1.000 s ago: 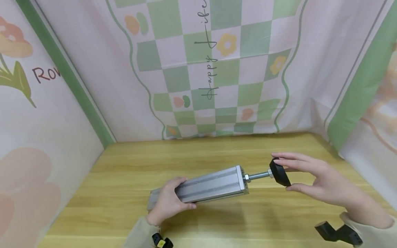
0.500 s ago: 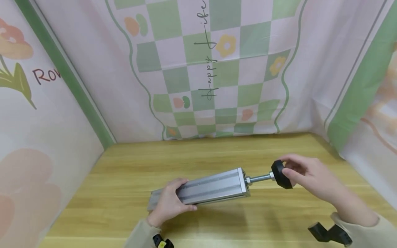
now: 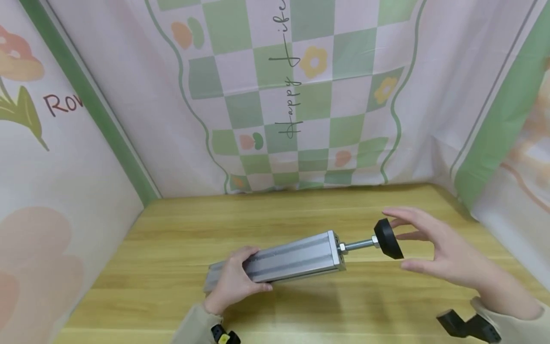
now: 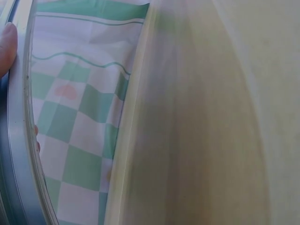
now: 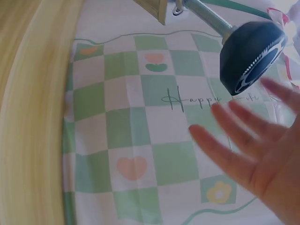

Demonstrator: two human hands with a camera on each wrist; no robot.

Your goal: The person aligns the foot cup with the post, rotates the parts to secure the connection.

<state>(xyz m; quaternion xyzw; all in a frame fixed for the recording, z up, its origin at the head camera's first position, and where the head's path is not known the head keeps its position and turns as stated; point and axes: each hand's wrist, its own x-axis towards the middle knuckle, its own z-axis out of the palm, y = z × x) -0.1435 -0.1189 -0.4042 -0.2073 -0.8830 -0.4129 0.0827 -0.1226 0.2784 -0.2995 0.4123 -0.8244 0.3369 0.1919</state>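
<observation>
My left hand (image 3: 234, 279) grips a silver aluminium profile (image 3: 296, 255) near its left end, thumb on the near side. The bar is held over the table, its shadow falling below it. From its right end cap sticks a threaded rod (image 3: 360, 244) with nuts, ending in a black levelling foot (image 3: 387, 239). My right hand (image 3: 447, 253) is just right of the foot, fingers and thumb spread around its base side. In the right wrist view, the foot's ribbed underside (image 5: 262, 65) faces the spread fingers. The left wrist view catches the profile's edge (image 4: 23, 122) and the left thumb.
A wooden table (image 3: 275, 215) lies beneath. Behind it hangs a checkered cloth (image 3: 313, 100) with printed lettering, and more printed cloth (image 3: 38, 181) encloses the left and right sides. Each wrist wears a black camera mount (image 3: 468, 326).
Half a second ago my right fingers were curled on the levelling foot; now they have spread and drawn back right. The foot tipped slightly between frames. My left hand keeps its grip.
</observation>
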